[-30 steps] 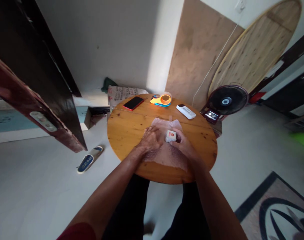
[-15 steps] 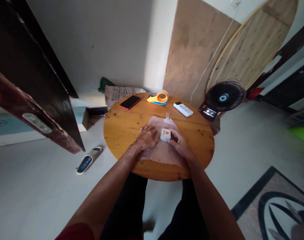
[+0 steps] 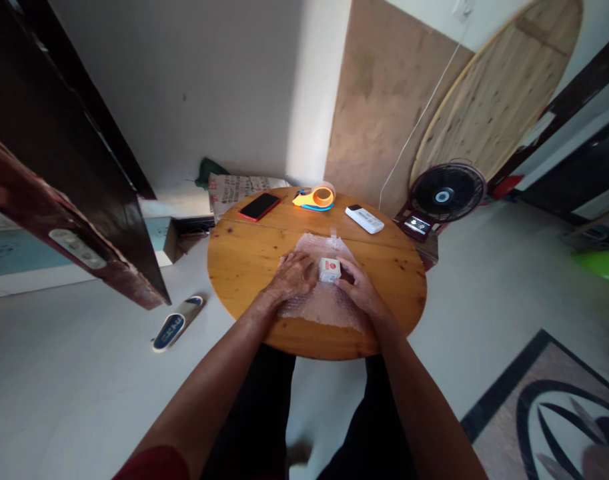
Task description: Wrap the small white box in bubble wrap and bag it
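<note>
A small white box [image 3: 329,270] with a red mark on it rests on a sheet of bubble wrap [image 3: 324,310] on the round wooden table. My right hand [image 3: 357,283] holds the box from its right side, thumb near the front and fingers behind. Flat on the wrap, just left of the box, lies my left hand [image 3: 295,275], fingers stretched out and holding nothing. A short strip of clear tape [image 3: 333,233] shows at the far edge of the wrap.
Toward the table's [image 3: 234,273] far side lie a red-edged phone [image 3: 259,206], a yellow and blue tape dispenser [image 3: 311,198] and a white remote-like device [image 3: 364,219]. A fan [image 3: 441,196] stands beyond the right edge. A slipper [image 3: 178,324] is on the floor at left.
The box has shifted very slightly left in view, with my right hand still at its side. The whole view has moved a little; my left hand stays flat on the wrap.
</note>
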Available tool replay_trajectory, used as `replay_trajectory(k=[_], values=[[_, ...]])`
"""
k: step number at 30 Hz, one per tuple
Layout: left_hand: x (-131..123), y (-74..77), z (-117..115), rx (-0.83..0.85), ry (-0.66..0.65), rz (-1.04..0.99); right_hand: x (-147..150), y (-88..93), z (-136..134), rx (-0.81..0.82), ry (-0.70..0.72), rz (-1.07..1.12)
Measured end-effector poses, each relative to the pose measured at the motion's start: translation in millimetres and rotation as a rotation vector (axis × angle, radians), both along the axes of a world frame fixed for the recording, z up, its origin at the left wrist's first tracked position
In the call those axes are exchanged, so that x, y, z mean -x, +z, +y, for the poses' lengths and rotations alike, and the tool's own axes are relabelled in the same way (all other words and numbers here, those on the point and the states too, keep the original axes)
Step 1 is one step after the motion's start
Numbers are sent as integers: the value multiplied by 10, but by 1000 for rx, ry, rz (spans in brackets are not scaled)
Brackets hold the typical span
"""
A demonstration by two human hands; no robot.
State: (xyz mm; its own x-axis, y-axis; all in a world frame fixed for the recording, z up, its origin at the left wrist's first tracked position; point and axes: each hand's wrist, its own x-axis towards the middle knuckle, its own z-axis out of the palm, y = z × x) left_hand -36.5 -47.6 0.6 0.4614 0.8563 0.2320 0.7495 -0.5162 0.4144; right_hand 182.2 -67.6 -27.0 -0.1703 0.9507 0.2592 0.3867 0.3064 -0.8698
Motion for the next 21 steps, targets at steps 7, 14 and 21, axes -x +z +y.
replay_trajectory(k=[7, 14, 21], values=[[-2, -10, 0, -4, 8, 4, -5, -9, 7, 10, 9, 3], [-1, -47, 32, 4, 3, -4, 14, 31, -23, 16, 36, 20], [-2, -33, 15, 6, 10, -6, 6, -7, -11, -27, -5, -59]])
